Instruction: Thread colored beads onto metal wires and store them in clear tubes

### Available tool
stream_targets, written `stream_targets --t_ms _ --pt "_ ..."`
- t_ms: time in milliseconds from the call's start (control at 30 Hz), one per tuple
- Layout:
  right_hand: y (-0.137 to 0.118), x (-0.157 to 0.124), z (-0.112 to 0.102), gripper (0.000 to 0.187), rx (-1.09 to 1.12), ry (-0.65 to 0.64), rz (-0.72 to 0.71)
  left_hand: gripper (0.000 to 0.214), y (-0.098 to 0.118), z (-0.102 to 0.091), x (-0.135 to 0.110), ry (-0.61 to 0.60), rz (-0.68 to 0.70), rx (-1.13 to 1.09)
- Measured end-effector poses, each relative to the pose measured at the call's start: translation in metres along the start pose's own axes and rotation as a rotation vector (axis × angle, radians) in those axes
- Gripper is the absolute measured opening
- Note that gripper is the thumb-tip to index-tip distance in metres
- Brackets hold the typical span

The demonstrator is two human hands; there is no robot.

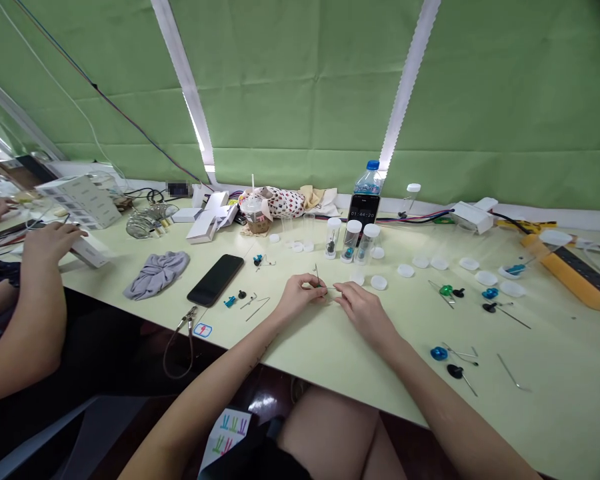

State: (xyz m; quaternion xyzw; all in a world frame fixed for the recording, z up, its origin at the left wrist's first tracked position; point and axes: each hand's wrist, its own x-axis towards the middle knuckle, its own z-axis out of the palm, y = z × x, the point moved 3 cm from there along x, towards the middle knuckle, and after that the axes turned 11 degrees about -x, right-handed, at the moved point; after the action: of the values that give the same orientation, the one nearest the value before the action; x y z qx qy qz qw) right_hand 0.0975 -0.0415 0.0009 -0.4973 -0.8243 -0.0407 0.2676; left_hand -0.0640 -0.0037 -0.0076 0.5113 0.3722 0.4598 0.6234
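Observation:
My left hand (303,293) is closed in a pinch around a small dark teal part (322,287) with a thin rod rising from it. Facing it, my right hand (360,305) pinches a thin light rod (333,288) that reaches toward the left fingers. Whether the two pieces are joined is too small to tell. Left of my hands lie a blue part (230,302), a black disc (242,295) and bent metal wires (258,308). On the right are blue knobs (439,354), a green knob (446,290) and black discs with thin rods (455,371).
Capped clear tubes (352,241) stand behind my hands, near a phone showing a timer (364,208) and a water bottle (369,179). White caps (406,271) lie to the right. A dark phone (215,280) and grey scrunchie (157,275) lie left. A co-worker's hand (53,243) is farther left.

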Motion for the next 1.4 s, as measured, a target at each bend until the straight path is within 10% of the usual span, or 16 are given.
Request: stream_targets --t_ms 333,1000,1400 --pt "0.0003 -0.0060 -0.0018 0.038 -0.219 -0.007 -0.075 0.031 -0.0009 0.0022 -0.0021 -0.021 -0.016 0.005" --pt "0.0062 0.0032 -0.0013 0.027 0.644 -0.139 0.373 0.028 0.0006 0.0021 -0.0001 -0.066 0.066 0.105" --pt "-0.0008 0.0011 -0.0072 0.025 0.044 -0.043 0.105 0.030 0.0006 0.0049 -0.0013 -0.095 0.029 0.094"
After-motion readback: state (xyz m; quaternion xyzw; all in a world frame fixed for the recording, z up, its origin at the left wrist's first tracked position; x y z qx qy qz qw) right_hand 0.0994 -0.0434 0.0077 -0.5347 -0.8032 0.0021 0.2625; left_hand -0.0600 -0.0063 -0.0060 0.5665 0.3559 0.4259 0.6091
